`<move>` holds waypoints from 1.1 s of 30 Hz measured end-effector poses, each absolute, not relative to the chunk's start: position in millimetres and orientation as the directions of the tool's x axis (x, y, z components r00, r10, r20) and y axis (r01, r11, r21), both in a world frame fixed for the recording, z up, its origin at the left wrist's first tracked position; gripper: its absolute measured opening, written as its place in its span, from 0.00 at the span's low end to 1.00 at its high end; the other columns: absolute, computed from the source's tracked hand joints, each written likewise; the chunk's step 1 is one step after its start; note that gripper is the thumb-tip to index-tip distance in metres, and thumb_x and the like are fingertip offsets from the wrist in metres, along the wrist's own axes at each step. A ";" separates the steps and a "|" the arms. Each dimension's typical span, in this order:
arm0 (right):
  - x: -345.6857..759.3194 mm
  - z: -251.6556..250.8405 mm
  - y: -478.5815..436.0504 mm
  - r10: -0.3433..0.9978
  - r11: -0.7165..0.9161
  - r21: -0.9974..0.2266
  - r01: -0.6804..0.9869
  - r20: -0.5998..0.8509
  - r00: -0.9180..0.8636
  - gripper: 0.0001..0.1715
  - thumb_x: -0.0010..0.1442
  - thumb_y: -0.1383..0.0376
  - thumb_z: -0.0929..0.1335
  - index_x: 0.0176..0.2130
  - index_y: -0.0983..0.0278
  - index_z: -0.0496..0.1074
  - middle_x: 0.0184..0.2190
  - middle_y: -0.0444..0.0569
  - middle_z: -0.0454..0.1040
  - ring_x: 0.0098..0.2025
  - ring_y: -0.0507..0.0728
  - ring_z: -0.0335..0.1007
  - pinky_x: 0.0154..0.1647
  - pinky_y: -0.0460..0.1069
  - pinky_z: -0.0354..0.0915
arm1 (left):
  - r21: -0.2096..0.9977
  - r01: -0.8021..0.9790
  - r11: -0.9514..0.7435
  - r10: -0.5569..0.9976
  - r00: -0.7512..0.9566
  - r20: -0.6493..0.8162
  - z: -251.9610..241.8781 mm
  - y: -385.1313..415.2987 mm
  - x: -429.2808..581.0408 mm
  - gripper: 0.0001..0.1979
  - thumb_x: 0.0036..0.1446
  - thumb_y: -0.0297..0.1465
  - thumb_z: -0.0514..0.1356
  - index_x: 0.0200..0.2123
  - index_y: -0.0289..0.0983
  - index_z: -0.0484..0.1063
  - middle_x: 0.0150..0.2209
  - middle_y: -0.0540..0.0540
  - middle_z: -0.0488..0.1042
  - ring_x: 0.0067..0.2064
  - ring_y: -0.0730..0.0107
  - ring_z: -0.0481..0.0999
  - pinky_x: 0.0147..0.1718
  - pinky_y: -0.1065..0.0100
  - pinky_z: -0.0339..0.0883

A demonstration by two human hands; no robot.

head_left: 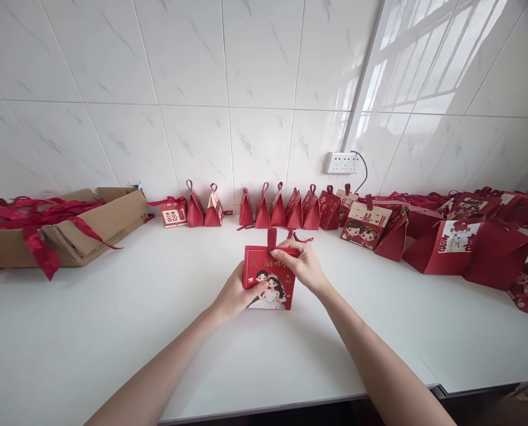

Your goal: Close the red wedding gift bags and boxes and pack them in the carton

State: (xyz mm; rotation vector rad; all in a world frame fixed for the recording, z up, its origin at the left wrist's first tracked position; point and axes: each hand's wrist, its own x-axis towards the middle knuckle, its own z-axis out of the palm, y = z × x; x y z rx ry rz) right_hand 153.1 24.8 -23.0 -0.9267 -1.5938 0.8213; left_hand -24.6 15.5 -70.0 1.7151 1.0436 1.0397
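A red gift box (279,302) printed with a cartoon bride and groom stands upright on the white table in front of me. My left hand (240,293) grips its left side, the thumb lying across the printed front. At the upper right edge, my right hand (303,263) pinches the top of the box just beneath its dark red ribbon loop (271,238). The fingers of both hands behind the box are hidden.
Triangular red gift boxes (263,212) with loops line the tiled wall. Larger ones (497,254) crowd the right side. At the left lies a cardboard box (108,228) with red ribbons (46,251) spilling over. A power strip (341,163) is on the wall. The table's front edge (308,405) is near me.
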 end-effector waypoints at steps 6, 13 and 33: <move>154.2 -25.4 26.0 0.874 0.486 -0.851 0.199 0.467 -0.136 0.17 0.52 0.53 0.69 0.25 0.64 0.72 0.23 0.44 0.71 0.26 0.52 0.64 0.27 0.47 0.60 | 0.939 0.188 -0.286 0.921 0.326 0.215 -70.0 16.1 -25.0 0.25 0.51 0.41 0.61 0.50 0.38 0.62 0.47 0.42 0.74 0.46 0.57 0.74 0.44 0.59 0.68; 154.0 -22.1 21.1 0.832 0.532 -0.832 0.159 0.478 -0.280 0.17 0.52 0.54 0.69 0.24 0.64 0.70 0.23 0.45 0.70 0.26 0.52 0.64 0.27 0.47 0.60 | 0.939 0.047 -0.340 0.893 0.329 0.307 -49.8 15.3 -39.2 0.22 0.51 0.45 0.59 0.44 0.35 0.68 0.42 0.42 0.75 0.43 0.56 0.74 0.41 0.61 0.68; 145.7 -21.9 10.6 0.797 0.557 -0.823 0.109 0.493 -0.350 0.09 0.56 0.60 0.67 0.29 0.64 0.66 0.25 0.43 0.68 0.25 0.50 0.63 0.25 0.44 0.59 | 0.838 0.132 -0.529 0.847 0.141 0.512 -36.7 -2.0 -27.0 0.09 0.54 0.36 0.60 0.30 0.36 0.71 0.28 0.49 0.72 0.30 0.72 0.70 0.29 0.73 0.63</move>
